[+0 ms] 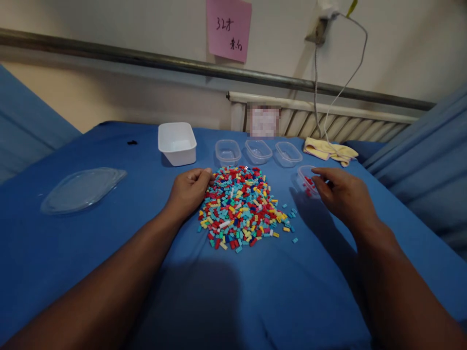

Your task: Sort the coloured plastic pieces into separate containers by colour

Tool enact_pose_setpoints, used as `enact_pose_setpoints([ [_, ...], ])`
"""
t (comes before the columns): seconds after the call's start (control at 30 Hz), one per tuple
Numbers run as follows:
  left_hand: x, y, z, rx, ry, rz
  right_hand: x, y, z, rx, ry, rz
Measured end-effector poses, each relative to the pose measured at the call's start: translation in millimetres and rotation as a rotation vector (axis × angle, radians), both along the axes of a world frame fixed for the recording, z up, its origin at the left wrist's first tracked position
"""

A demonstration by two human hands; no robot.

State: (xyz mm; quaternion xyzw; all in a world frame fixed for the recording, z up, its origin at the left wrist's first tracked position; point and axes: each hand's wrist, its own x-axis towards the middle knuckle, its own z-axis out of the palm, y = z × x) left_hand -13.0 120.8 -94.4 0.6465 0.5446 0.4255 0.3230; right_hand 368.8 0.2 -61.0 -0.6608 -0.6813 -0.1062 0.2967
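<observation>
Above the far edge of a blue-covered table (277, 291), a pink note (229, 36) carries handwriting: "32" and a character on its upper line, smaller characters beneath that are hard to make out. A sheet (264, 121) at the radiator (297, 127) is blurred beyond reading. Along the far edge, left of center, stands a white tub (180, 158), its pale interior in view; to its right, three clear plastic tubs (260, 160) line up side by side, followed by a yellow cloth (324, 148) near the far right corner. A fourth clear tub (305, 167), nearer the right edge, contains small red pieces (308, 181). Toward the left edge lies a clear lid (80, 189). Mid-table, a broad pile of small plastic bricks (237, 209) in red, blue, yellow, green and white spreads before the clear tubs, with a few strays scattered toward the right edge. A person's left hand (189, 190) rests against the pile's left side, fingers drawn narrow; whether they pinch a brick cannot be told. The right hand (343, 194) is at the fourth tub's right side, thumb and forefinger close together by the rim, their grip likewise unclear.
</observation>
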Motion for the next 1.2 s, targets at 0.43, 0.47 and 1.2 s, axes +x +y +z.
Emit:
enact_pose_setpoints([
  [0.43, 1, 0, 0.0, -0.012, -0.015, 0.004, -45, -9, 0.2, -0.515, 0.093, 0.663],
  [0.47, 1, 0, 0.5, -0.008, -0.011, 0.005, -40, -10, 2.4, -0.557, 0.111, 0.639],
  [1.2, 0, 1, -1.7, 0.000, -0.005, 0.001, -41, -16, 9.7, -0.543, 0.171, 0.658],
])
